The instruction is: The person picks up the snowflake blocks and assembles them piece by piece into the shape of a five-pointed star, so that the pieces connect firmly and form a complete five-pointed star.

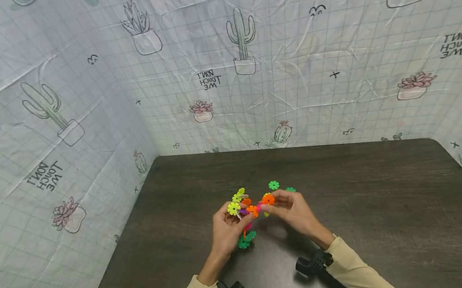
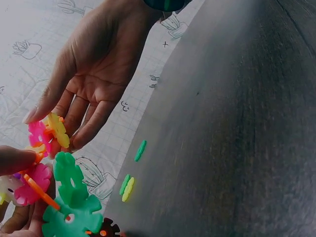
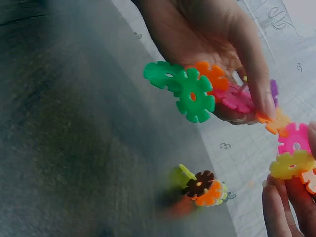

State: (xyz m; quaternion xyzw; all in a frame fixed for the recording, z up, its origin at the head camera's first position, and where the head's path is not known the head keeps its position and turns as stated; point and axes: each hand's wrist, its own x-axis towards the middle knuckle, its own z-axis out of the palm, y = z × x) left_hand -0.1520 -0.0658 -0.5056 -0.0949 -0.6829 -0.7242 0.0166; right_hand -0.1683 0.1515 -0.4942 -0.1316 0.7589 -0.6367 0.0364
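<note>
A chain of interlocked flower-shaped plastic discs [image 3: 193, 96] in green, orange, pink, yellow and purple hangs between both hands. My left hand [image 1: 226, 231] grips its larger part, the thumb pressing an orange disc [image 1: 253, 211]. At the other end, my right hand [image 1: 298, 211] pinches a short group with an orange disc [image 1: 268, 199], a pink disc [image 3: 295, 140] and a yellow disc [image 3: 291, 164]. The pink disc meets the left hand's orange disc; whether they interlock I cannot tell. Green discs [image 1: 243, 241] hang below the left palm. Left fingers are partly hidden behind the discs.
Beyond the right hand, a green disc [image 1: 274, 185] lies on the dark wooden table [image 1: 364, 186], with another green disc [image 1: 290, 189] beside it. Brown and orange discs [image 3: 200, 183] appear lower in the right wrist view. A patterned cloth [image 1: 292, 87] encloses the table's back and sides.
</note>
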